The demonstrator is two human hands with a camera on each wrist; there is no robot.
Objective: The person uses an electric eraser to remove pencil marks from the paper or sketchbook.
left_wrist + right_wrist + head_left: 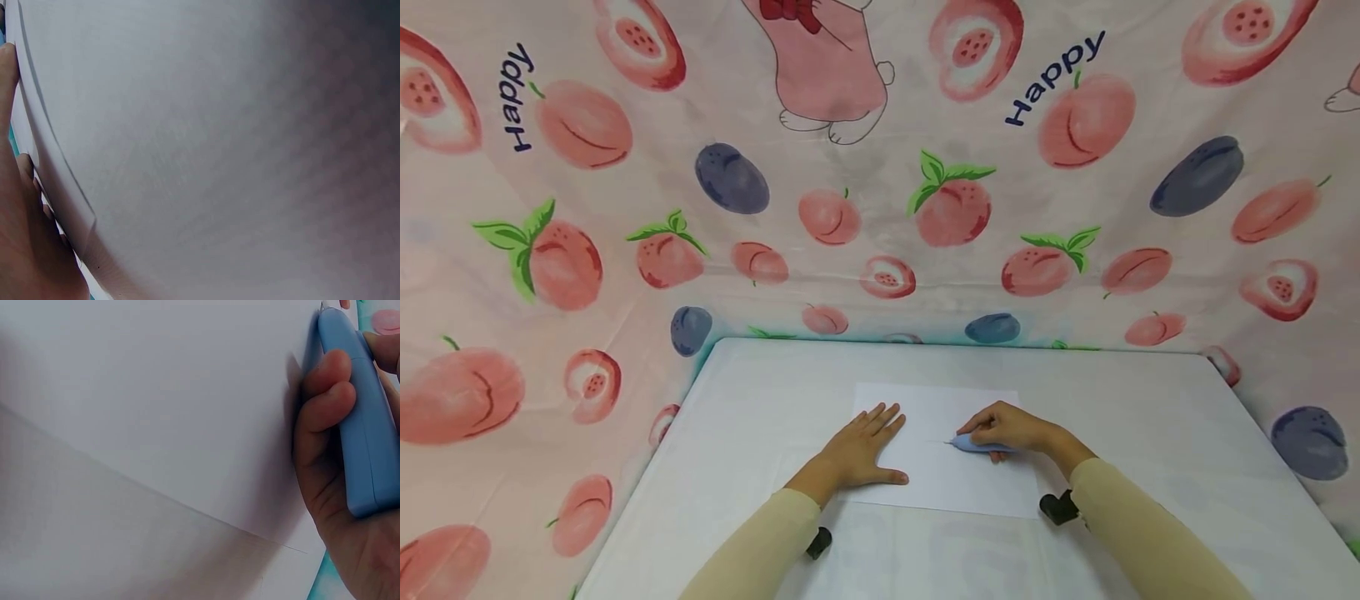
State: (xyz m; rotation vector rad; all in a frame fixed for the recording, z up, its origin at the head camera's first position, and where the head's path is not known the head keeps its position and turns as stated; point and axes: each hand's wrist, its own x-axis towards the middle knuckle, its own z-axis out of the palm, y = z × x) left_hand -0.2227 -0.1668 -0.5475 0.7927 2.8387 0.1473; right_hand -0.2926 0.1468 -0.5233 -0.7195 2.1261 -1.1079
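Note:
A white paper sheet [955,492] lies on the table. My left hand [861,446] rests flat on its left part, fingers spread and thumb out to the side. In the left wrist view, part of the left hand [31,244] shows at the left edge. My right hand [1011,429] grips a chunky blue handheld tool [973,443] with a thin pointed tip, which points left over the middle of the paper. In the right wrist view, fingers curl round the tool's blue body [365,437] and the thumb presses its side near the front. Its exact kind is unclear.
The white table [775,375] extends round the paper on every side. Behind and beside it hangs a pink cloth [850,167] printed with fruit. Black wrist-camera parts [1058,507] show below the right wrist, and another [819,542] by the left sleeve.

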